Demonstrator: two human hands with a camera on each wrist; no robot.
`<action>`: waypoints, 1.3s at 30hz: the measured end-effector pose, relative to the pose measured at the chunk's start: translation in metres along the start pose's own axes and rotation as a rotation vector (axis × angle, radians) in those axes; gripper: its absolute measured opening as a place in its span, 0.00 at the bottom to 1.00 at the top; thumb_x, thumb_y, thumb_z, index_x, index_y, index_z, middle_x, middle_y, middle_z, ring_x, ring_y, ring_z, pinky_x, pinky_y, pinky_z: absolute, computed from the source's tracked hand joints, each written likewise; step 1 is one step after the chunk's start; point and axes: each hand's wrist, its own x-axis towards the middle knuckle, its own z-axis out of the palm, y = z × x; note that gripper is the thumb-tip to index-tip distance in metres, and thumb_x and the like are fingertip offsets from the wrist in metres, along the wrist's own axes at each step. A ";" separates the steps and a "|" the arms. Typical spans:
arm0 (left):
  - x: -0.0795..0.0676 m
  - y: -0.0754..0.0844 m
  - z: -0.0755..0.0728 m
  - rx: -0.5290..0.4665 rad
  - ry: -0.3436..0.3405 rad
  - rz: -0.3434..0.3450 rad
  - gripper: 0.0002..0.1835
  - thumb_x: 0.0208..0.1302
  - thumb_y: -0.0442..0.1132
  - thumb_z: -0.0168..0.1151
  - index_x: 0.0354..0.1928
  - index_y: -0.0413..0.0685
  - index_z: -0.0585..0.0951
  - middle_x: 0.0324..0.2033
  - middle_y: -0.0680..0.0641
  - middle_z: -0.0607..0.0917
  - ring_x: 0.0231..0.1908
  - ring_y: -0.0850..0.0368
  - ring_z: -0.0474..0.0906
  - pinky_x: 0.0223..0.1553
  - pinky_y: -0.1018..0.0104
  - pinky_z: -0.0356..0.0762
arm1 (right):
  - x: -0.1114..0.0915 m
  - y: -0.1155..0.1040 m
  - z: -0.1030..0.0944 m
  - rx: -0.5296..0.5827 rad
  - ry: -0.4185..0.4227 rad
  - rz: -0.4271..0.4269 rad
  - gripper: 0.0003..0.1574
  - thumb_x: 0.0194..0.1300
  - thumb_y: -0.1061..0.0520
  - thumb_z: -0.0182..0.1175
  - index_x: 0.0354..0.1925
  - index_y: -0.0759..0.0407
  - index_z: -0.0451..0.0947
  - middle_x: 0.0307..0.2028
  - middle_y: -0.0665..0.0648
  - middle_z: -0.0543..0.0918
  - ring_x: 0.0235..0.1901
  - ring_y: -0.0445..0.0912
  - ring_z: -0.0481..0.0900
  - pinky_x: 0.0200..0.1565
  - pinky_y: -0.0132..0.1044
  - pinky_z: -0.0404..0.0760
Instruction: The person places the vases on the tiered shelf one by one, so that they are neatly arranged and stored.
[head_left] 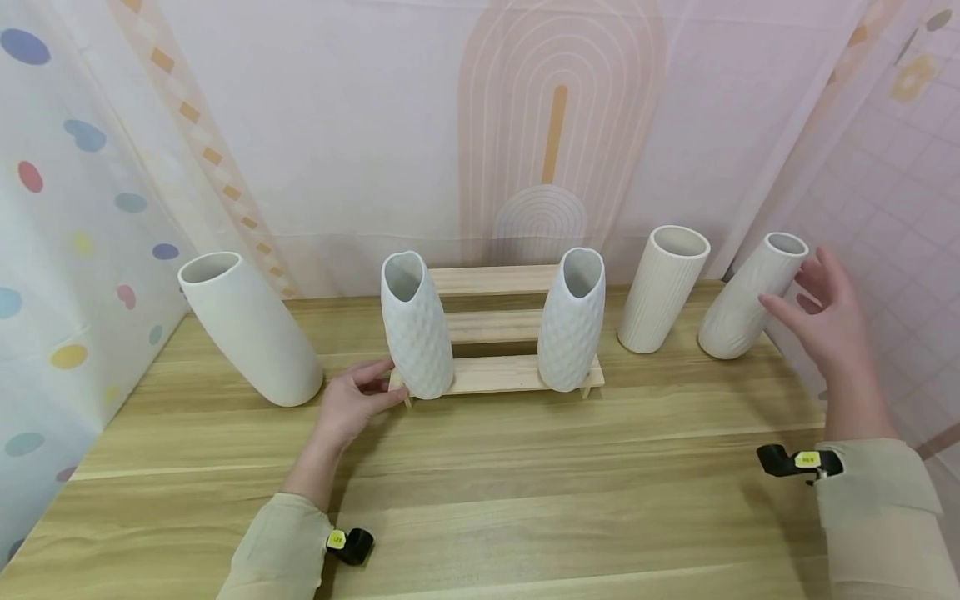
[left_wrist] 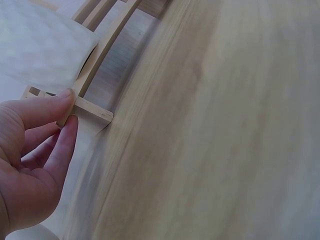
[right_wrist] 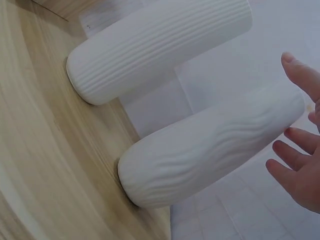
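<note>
My left hand pinches the left front corner of a light wooden tiered stand, thumb above the board and fingers below in the left wrist view. Two white dimpled vases stand on the stand's lowest step, one at each end. At the far right a white vase with wavy relief stands on the table. Beside its rim is my right hand, thumb and fingers spread around the upper part without gripping it. Whether a fingertip touches the vase I cannot tell.
A white ribbed vase stands between the stand and the wavy vase. On the left is a larger smooth white vase. Printed curtains hang behind and at both sides of the wooden table.
</note>
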 end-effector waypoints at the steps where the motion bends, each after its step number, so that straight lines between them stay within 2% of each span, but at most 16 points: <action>1: 0.000 0.000 0.000 -0.004 -0.003 -0.001 0.31 0.56 0.36 0.75 0.62 0.38 0.78 0.60 0.38 0.76 0.49 0.47 0.76 0.42 0.75 0.75 | 0.003 -0.001 0.000 -0.001 -0.008 0.004 0.58 0.67 0.51 0.64 0.80 0.47 0.36 0.76 0.60 0.52 0.73 0.47 0.55 0.71 0.42 0.54; 5: -0.002 0.002 0.000 -0.019 -0.009 -0.004 0.31 0.57 0.36 0.75 0.63 0.38 0.77 0.62 0.37 0.75 0.50 0.46 0.75 0.41 0.75 0.74 | 0.014 -0.003 0.003 0.005 -0.037 0.020 0.56 0.68 0.51 0.63 0.80 0.45 0.39 0.75 0.63 0.54 0.71 0.47 0.58 0.67 0.34 0.62; 8: -0.002 0.000 0.000 -0.015 -0.008 -0.004 0.31 0.57 0.36 0.75 0.63 0.38 0.77 0.61 0.38 0.75 0.49 0.48 0.76 0.41 0.75 0.75 | 0.021 -0.003 0.006 0.018 -0.028 0.020 0.54 0.68 0.53 0.63 0.80 0.46 0.41 0.74 0.64 0.56 0.69 0.46 0.60 0.65 0.32 0.63; 14: 0.000 -0.005 -0.001 -0.006 -0.006 -0.010 0.31 0.56 0.35 0.75 0.62 0.39 0.78 0.60 0.40 0.76 0.48 0.49 0.76 0.42 0.74 0.76 | 0.031 -0.002 0.010 0.023 0.023 0.029 0.51 0.67 0.51 0.65 0.78 0.47 0.50 0.71 0.55 0.64 0.64 0.44 0.64 0.68 0.39 0.60; 18: 0.001 -0.005 0.000 0.000 -0.003 -0.007 0.31 0.56 0.35 0.75 0.62 0.39 0.78 0.60 0.40 0.76 0.48 0.49 0.76 0.42 0.74 0.75 | 0.034 -0.001 0.011 0.000 0.041 0.033 0.44 0.65 0.50 0.67 0.74 0.42 0.60 0.61 0.47 0.70 0.53 0.39 0.69 0.58 0.33 0.68; 22: 0.000 -0.005 0.000 0.005 -0.001 -0.008 0.30 0.56 0.35 0.75 0.62 0.39 0.78 0.60 0.40 0.76 0.48 0.49 0.76 0.42 0.74 0.75 | 0.036 0.000 0.010 -0.018 0.044 0.032 0.39 0.64 0.50 0.68 0.70 0.43 0.65 0.53 0.40 0.72 0.45 0.33 0.68 0.45 0.26 0.69; 25: 0.000 -0.005 0.000 0.010 -0.002 -0.008 0.30 0.56 0.35 0.75 0.62 0.39 0.78 0.60 0.40 0.76 0.49 0.49 0.76 0.42 0.74 0.75 | 0.034 0.000 0.009 -0.007 0.042 0.036 0.38 0.64 0.51 0.68 0.69 0.44 0.67 0.50 0.37 0.71 0.44 0.33 0.69 0.42 0.23 0.70; 30: 0.000 -0.004 0.000 0.015 -0.003 -0.005 0.31 0.56 0.36 0.75 0.62 0.39 0.78 0.60 0.40 0.76 0.49 0.48 0.76 0.42 0.74 0.75 | 0.026 -0.003 0.008 0.016 0.049 0.045 0.35 0.63 0.52 0.69 0.65 0.40 0.69 0.52 0.38 0.72 0.45 0.33 0.70 0.42 0.21 0.70; 34: 0.000 -0.004 0.000 0.011 -0.002 -0.003 0.31 0.56 0.35 0.75 0.62 0.40 0.78 0.60 0.40 0.76 0.49 0.48 0.76 0.42 0.74 0.75 | 0.018 -0.004 0.006 0.022 0.058 0.020 0.31 0.61 0.54 0.71 0.60 0.39 0.72 0.47 0.35 0.73 0.44 0.32 0.70 0.41 0.20 0.69; 39: 0.002 -0.004 0.000 0.008 -0.001 -0.003 0.31 0.56 0.36 0.75 0.62 0.39 0.78 0.60 0.40 0.76 0.48 0.49 0.76 0.42 0.74 0.75 | 0.004 -0.008 0.002 -0.028 0.022 0.006 0.29 0.61 0.52 0.71 0.57 0.36 0.72 0.44 0.34 0.72 0.43 0.31 0.70 0.39 0.18 0.69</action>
